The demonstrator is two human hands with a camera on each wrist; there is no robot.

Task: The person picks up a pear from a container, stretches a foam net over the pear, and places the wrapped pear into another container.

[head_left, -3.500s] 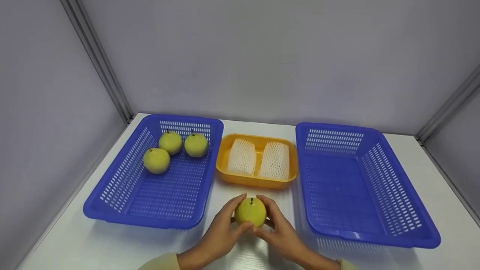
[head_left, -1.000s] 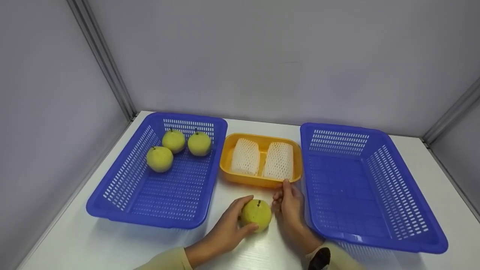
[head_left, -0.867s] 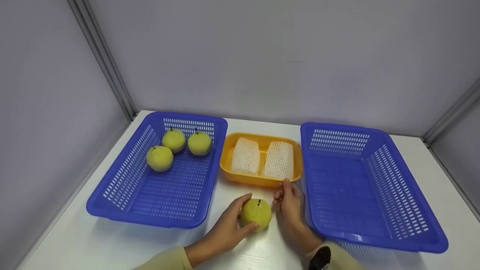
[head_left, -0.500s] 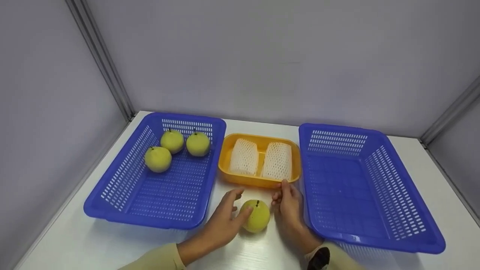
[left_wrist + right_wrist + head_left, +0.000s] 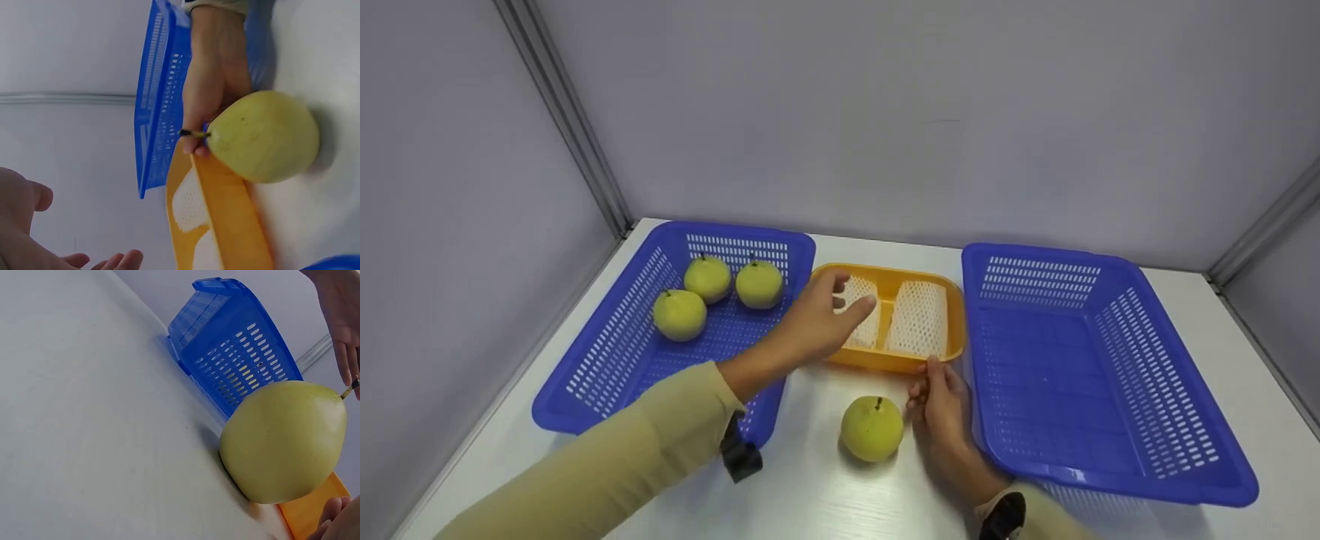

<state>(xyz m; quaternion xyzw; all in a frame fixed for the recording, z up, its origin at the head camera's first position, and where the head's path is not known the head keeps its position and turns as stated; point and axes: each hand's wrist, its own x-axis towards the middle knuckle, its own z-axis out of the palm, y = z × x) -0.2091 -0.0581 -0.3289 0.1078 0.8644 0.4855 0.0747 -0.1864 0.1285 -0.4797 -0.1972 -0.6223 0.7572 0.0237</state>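
A yellow-green pear [image 5: 872, 428] stands stem up on the white table, with neither hand on it. Beyond it is an orange tray [image 5: 877, 361] with white foam net sleeves in two piles. My left hand [image 5: 817, 319], fingers apart and holding nothing, hovers over the tray's left side and partly hides the left foam net sleeves [image 5: 868, 319]. The right foam net sleeves [image 5: 919, 319] are in plain sight. My right hand [image 5: 945, 412] pinches the tray's near right rim, thumb on top and the other fingers curled below. The left wrist view shows this right hand [image 5: 211, 79] behind the pear [image 5: 267, 136].
To the left a blue basket [image 5: 551, 412] holds three more pears [image 5: 680, 315]; my left forearm crosses its near right corner. Another blue basket [image 5: 1117, 487] stands at the right, close beside my right hand. Grey-white walls [image 5: 885, 112] enclose the back and sides.
My left hand has let go of the pear and moved forward over the tray. Earlier both hands held the pear; the right hand then went to the tray's rim and has stayed there.
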